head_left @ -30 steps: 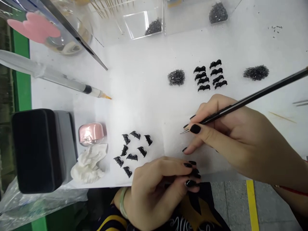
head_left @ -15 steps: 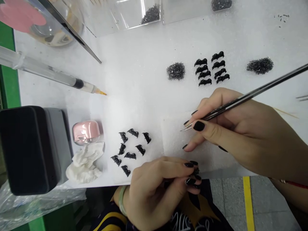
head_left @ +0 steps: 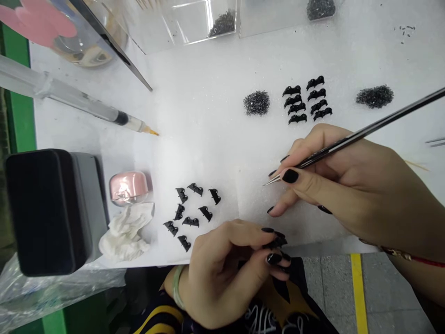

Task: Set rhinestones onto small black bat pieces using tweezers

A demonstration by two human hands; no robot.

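My right hand is closed on long black tweezers, whose metal tips hover just above the white foam mat. At the mat's near edge my left hand pinches a small black part between thumb and fingertips. Several loose black clip-shaped parts lie just left of my left hand. Beyond my right hand, more black clips stand in two neat columns. Small heaps of tiny dark pieces sit on either side of them, the left heap and the right heap.
A syringe with an orange tip lies at the left. Near it sit a pink case, a crumpled tissue and a black box. Clear trays holding dark pieces stand at the back. Floor with a yellow line shows below.
My left hand's fingertips have shifted slightly up and closer round the small black part. The right hand with the tweezers has stayed nearly still. The view has drifted a little.
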